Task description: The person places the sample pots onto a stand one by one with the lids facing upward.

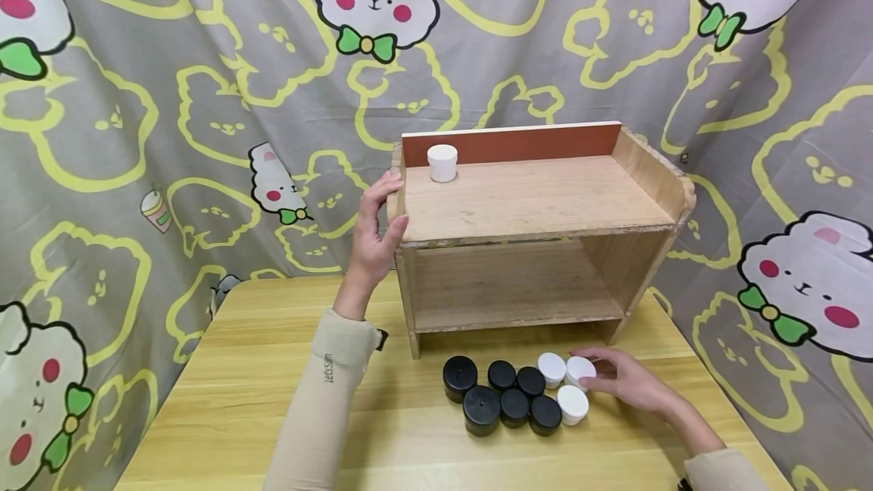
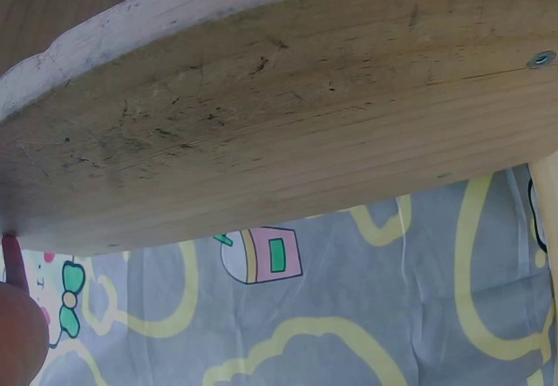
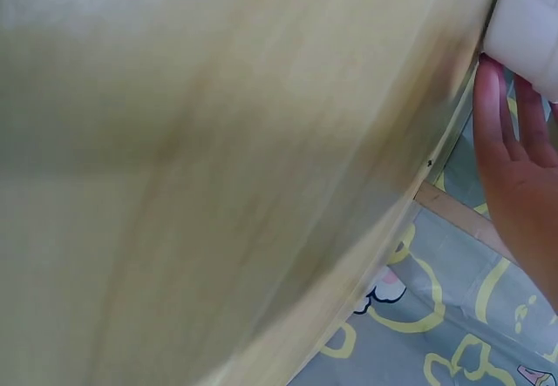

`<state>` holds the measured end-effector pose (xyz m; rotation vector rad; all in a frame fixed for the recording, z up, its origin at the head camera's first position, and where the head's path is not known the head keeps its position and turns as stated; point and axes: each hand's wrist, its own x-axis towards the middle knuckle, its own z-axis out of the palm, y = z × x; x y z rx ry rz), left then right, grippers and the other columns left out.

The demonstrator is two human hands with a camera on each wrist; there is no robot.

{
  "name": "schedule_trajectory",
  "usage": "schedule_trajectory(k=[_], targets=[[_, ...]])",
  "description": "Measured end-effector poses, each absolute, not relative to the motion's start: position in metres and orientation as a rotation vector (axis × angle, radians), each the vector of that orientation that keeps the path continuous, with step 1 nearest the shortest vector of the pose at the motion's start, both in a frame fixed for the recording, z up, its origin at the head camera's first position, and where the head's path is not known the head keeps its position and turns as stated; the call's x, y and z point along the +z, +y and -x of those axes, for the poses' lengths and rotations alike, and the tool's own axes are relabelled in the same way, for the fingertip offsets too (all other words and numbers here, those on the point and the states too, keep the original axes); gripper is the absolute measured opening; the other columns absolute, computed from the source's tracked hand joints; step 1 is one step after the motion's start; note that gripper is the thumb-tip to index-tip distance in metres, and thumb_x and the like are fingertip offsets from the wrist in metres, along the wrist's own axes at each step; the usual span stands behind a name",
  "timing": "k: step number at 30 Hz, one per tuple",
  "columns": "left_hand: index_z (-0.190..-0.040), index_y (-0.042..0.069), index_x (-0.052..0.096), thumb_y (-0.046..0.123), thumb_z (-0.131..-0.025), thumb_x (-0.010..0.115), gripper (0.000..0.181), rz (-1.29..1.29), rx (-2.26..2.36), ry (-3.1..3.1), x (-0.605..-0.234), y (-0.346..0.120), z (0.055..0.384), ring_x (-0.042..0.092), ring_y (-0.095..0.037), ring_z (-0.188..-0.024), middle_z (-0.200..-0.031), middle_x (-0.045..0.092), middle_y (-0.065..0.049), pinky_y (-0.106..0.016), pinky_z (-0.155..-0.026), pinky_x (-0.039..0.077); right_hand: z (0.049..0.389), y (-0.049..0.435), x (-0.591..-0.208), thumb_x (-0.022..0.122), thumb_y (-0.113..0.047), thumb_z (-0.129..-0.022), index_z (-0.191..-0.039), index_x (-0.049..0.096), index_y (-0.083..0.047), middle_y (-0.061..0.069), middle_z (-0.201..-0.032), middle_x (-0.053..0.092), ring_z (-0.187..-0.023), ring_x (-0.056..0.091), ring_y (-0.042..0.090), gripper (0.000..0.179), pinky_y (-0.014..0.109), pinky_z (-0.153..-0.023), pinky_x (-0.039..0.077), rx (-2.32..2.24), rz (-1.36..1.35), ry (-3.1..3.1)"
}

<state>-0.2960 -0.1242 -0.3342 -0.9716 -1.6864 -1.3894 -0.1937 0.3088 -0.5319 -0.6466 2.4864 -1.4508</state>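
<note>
A two-tier wooden shelf point(image 1: 539, 195) stands on the table. My left hand point(image 1: 375, 237) grips its left side panel near the top, thumb toward the front edge; in the left wrist view the panel point(image 2: 279, 116) fills the upper part. In front of the shelf, my right hand point(image 1: 630, 379) pinches a small white jar point(image 1: 580, 371) between thumb and fingers. Beside that jar are two more white jars, one behind point(image 1: 551, 368) and one in front point(image 1: 573, 404). Several black jars point(image 1: 514, 406) stand in a cluster to their left. Another white jar point(image 1: 442, 164) sits on the top board's left end.
The light wood table point(image 1: 259, 370) carries everything. A grey curtain point(image 1: 286, 120) with yellow outlines and cartoon figures hangs behind and at both sides. The shelf has a reddish back rail point(image 1: 525, 144) and raised side ends. Its lower board point(image 1: 511, 286) lies beneath the top one.
</note>
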Motion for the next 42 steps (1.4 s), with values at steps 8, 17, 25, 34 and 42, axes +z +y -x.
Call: schedule_trajectory(k=[8,17,25,34,42], targets=[[-0.135,-0.007,0.052,0.039,-0.103,0.060,0.057,0.982,-1.366,-1.681,-0.354,-0.131,0.322,0.036,-0.040,-0.151,-0.144,0.051,-0.029,-0.044,-0.125,0.034,0.191,0.309,-0.524,0.072,-0.022,-0.098,-0.141,0.056,0.004,0.016,-0.122,0.069,-0.103,0.066,0.005,0.052,0.021,-0.089,0.057,-1.429,0.487,2.547],[-0.135,-0.006,0.053,0.040,-0.102,0.061,0.058,0.980,-1.368,-1.669,-0.357,-0.134,0.326,0.036,-0.038,-0.152,-0.145,0.051,-0.027,-0.045,-0.125,0.033,0.191,0.304,-0.508,0.073,-0.019,-0.097,-0.140,0.059,0.000,0.013,-0.117,0.069,-0.099,0.067,0.006,0.048,0.023,-0.084,0.058,-1.447,0.453,2.632],[-0.136,-0.005,0.052,0.046,-0.103,0.059,0.061,0.970,-1.371,-1.699,-0.355,-0.133,0.326,0.036,-0.035,-0.152,-0.146,0.051,-0.026,-0.043,-0.124,0.035,0.190,0.304,-0.492,0.074,-0.012,-0.095,-0.133,0.065,0.000,0.015,-0.117,0.071,-0.097,0.067,0.005,0.040,0.023,-0.084,0.059,-1.459,0.536,2.773],[-0.137,-0.005,0.052,0.047,-0.103,0.058,0.063,0.967,-1.356,-1.720,-0.352,-0.133,0.324,0.036,-0.032,-0.153,-0.147,0.051,-0.024,-0.045,-0.123,0.037,0.190,0.291,-0.471,0.074,-0.006,-0.094,-0.128,0.068,-0.002,0.010,-0.110,0.074,-0.091,0.067,0.003,0.035,0.019,-0.080,0.058,-1.534,0.635,2.828],[-0.138,-0.003,0.053,0.045,-0.103,0.058,0.060,0.966,-1.357,-1.724,-0.353,-0.133,0.324,0.036,-0.030,-0.153,-0.147,0.051,-0.022,-0.043,-0.123,0.037,0.183,0.277,-0.450,0.073,-0.004,-0.095,-0.130,0.067,-0.003,0.001,-0.111,0.071,-0.089,0.067,0.004,0.036,0.024,-0.074,0.061,-1.577,0.722,2.776]])
